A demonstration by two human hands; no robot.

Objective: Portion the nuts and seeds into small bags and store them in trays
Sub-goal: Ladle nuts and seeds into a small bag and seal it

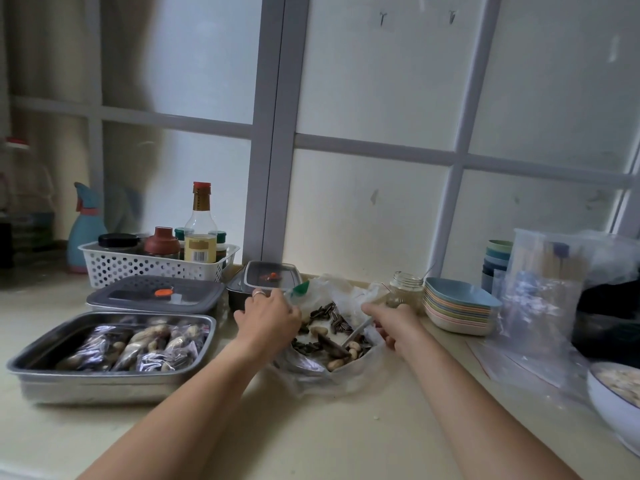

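A clear plastic bag lies open on the counter in the middle, with striped sunflower seeds and pale peanuts inside. My left hand, a ring on one finger, grips the bag's left edge. My right hand holds a spoon whose bowl is down among the nuts. At the left stands a steel tray holding several filled small bags.
Behind the tray are a grey lidded container, a second lidded box and a white basket of bottles. A glass jar, stacked bowls, empty clear bags and a white dish sit on the right.
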